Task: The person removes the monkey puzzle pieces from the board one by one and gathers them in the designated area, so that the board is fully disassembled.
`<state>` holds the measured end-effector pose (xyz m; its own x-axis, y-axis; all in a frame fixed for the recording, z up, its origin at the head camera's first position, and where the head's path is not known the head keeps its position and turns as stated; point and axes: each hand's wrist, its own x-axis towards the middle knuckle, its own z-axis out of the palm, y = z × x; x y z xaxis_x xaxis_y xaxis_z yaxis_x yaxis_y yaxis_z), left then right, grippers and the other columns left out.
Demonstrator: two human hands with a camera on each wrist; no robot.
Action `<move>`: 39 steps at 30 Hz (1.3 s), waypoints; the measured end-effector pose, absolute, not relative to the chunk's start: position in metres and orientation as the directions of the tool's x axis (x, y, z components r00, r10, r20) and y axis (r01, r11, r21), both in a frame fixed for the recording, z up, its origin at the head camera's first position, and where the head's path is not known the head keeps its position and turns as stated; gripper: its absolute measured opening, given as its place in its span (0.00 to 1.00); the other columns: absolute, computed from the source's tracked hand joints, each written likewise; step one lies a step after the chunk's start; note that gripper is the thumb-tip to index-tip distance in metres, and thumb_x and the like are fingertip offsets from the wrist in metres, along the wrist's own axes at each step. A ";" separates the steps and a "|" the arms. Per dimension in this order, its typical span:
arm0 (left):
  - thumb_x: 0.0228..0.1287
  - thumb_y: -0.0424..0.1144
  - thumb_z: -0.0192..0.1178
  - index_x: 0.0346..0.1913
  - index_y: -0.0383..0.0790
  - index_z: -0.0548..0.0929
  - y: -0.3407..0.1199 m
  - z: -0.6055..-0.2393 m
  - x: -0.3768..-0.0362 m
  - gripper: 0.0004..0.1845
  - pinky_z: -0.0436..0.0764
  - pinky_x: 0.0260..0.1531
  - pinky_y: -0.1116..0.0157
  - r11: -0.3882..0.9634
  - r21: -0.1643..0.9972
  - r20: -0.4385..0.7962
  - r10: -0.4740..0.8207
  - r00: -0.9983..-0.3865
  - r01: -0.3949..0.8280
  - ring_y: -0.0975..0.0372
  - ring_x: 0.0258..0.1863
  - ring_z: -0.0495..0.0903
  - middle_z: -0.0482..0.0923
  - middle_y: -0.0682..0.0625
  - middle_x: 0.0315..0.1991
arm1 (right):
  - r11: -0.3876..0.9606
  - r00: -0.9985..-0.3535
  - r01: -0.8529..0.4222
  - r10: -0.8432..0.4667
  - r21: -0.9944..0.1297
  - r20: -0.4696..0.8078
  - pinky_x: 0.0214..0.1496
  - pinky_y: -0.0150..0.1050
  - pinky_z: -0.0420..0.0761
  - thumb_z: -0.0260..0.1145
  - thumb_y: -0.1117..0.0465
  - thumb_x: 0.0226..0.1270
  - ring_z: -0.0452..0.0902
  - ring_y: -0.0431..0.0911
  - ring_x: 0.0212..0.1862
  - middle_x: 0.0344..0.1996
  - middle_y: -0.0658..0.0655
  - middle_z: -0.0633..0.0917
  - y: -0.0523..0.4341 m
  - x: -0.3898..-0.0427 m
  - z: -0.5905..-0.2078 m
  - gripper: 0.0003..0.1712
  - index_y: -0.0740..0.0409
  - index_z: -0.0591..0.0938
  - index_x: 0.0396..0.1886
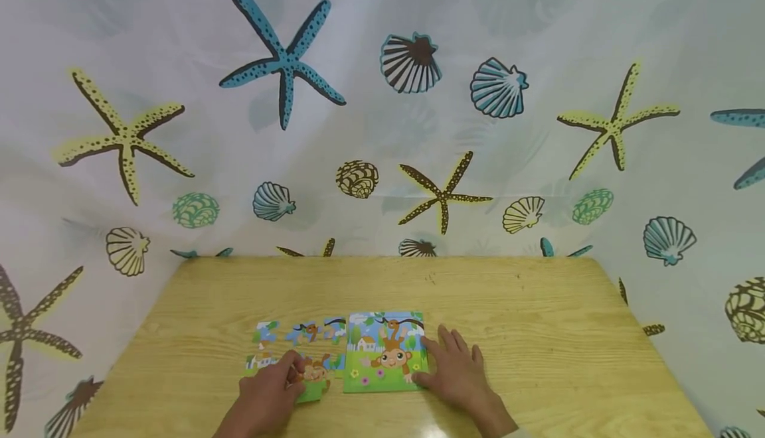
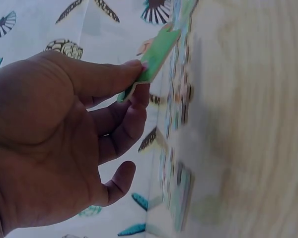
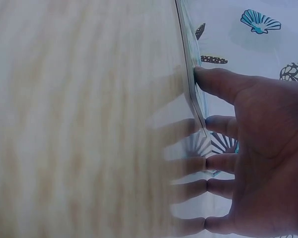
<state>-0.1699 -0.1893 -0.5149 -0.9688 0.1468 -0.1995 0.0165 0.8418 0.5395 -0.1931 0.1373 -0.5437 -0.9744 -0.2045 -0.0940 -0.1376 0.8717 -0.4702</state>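
My left hand (image 1: 269, 388) pinches a green jigsaw puzzle piece (image 2: 158, 52) between thumb and fingers, held over the table. Beyond and beside it lie loose puzzle pieces (image 1: 312, 333) with parts of a monkey, sky and house printed on them. To their right sits a square picture board (image 1: 382, 368) showing a monkey hanging from a branch above grass and flowers. My right hand (image 1: 457, 373) rests at the board's right side, thumb on its edge and fingers spread. In the right wrist view those fingertips (image 3: 216, 162) touch the tabletop.
The light wooden table (image 1: 538, 332) reaches back to a white curtain (image 1: 358, 126) printed with starfish and shells. This cloth also encloses the left and right sides.
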 end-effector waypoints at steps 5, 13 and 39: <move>0.62 0.40 0.64 0.41 0.48 0.74 -0.208 -0.518 -0.164 0.10 0.66 0.37 0.45 0.879 0.475 -0.244 0.091 -0.965 -0.037 0.62 0.34 0.75 0.77 0.56 0.35 | 0.865 -0.973 -0.149 -0.215 -0.480 -0.084 0.65 0.77 0.46 0.67 0.36 0.57 0.49 0.65 0.75 0.74 0.65 0.59 0.136 -0.192 -0.544 0.42 0.46 0.70 0.69; 0.55 0.39 0.69 0.36 0.48 0.79 -0.212 -0.525 -0.159 0.09 0.62 0.42 0.45 0.886 0.459 -0.246 0.056 -0.968 -0.065 0.63 0.35 0.73 0.74 0.58 0.30 | 0.854 -0.972 -0.149 -0.218 -0.498 -0.084 0.65 0.77 0.44 0.67 0.36 0.57 0.48 0.65 0.75 0.74 0.65 0.59 0.136 -0.190 -0.545 0.42 0.48 0.70 0.69; 0.59 0.41 0.63 0.43 0.52 0.80 -0.093 -0.535 -0.177 0.09 0.71 0.41 0.46 0.819 0.434 0.074 0.382 -0.921 0.375 0.62 0.38 0.68 0.71 0.57 0.36 | 0.806 -0.973 -0.150 -0.224 -0.572 -0.061 0.66 0.76 0.39 0.66 0.38 0.60 0.45 0.65 0.76 0.75 0.65 0.57 0.141 -0.192 -0.550 0.44 0.50 0.65 0.72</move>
<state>-0.1770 -0.0934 -0.5347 -0.9210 0.3823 0.0744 0.3751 0.8190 0.4342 -0.1915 0.1410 -0.5496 -0.9727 -0.2239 -0.0613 -0.1495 0.8063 -0.5723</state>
